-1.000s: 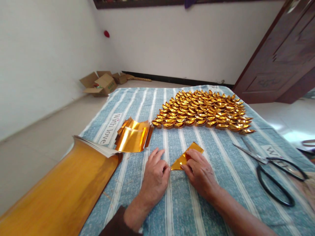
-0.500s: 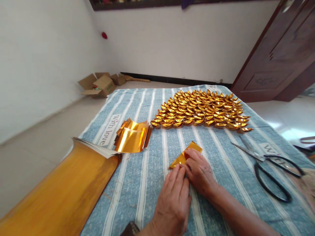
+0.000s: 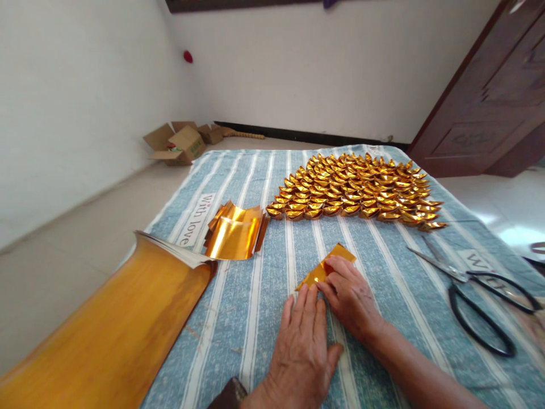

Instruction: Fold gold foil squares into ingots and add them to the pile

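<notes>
A folded piece of gold foil paper (image 3: 314,274) lies slantwise on the striped cloth in front of me. My right hand (image 3: 351,295) is closed on its right side, with thumb and fingers at the near edge. Flat on the cloth, my left hand (image 3: 300,343) has its fingers stretched out and its thumb apart. Its fingertips touch the paper's lower left edge. Part of the paper is hidden beneath my right fingers.
Rows of folded gold foil ingots (image 3: 353,190) stand at the back right. A stack of cut gold sheets (image 3: 234,230) lies left of them, near a large stack of gold paper (image 3: 106,318). Black-handled scissors (image 3: 460,275) rest at right. Cardboard boxes (image 3: 183,147) sit on the floor.
My left hand has flattened, its thumb moving out to the right away from the fingers. My right hand still holds the foil paper. The whole view has shifted slightly.
</notes>
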A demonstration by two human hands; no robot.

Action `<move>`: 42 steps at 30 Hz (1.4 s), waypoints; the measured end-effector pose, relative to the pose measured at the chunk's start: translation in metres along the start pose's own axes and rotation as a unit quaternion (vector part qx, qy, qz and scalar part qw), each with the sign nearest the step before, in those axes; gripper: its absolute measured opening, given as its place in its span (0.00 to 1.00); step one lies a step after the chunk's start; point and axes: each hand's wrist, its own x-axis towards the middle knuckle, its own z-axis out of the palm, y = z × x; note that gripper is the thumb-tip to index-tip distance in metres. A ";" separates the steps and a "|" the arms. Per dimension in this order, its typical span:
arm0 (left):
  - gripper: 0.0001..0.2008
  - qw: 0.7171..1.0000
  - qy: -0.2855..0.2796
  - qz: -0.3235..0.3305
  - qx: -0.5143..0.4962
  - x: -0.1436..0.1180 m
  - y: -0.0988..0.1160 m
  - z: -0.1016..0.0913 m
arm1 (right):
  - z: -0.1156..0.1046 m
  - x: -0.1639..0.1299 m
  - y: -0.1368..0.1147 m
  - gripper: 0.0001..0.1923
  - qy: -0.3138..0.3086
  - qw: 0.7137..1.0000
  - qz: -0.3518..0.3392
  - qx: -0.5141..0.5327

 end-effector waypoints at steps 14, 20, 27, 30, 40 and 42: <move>0.30 0.999 -0.009 -0.021 -0.022 0.000 -0.004 -0.001 | -0.001 0.001 -0.001 0.13 -0.021 1.000 0.007 0.004; 0.32 0.999 -0.023 -0.032 -0.036 0.002 -0.006 -0.003 | -0.002 0.001 -0.002 0.12 -0.021 1.000 0.009 0.010; 0.36 0.993 -0.049 -0.059 -0.087 0.006 -0.012 -0.003 | -0.001 0.001 -0.002 0.12 -0.029 1.000 0.009 0.004; 0.36 0.991 -0.047 -0.062 -0.105 0.008 -0.013 -0.004 | 0.000 -0.001 -0.002 0.12 -0.031 0.999 0.012 -0.009; 0.34 0.994 -0.036 -0.053 -0.089 0.009 -0.016 -0.003 | -0.007 0.001 -0.002 0.10 -0.061 0.996 0.057 -0.029; 0.35 0.995 -0.033 -0.049 -0.084 0.009 -0.016 -0.002 | -0.008 0.002 -0.002 0.10 -0.062 0.996 0.063 -0.020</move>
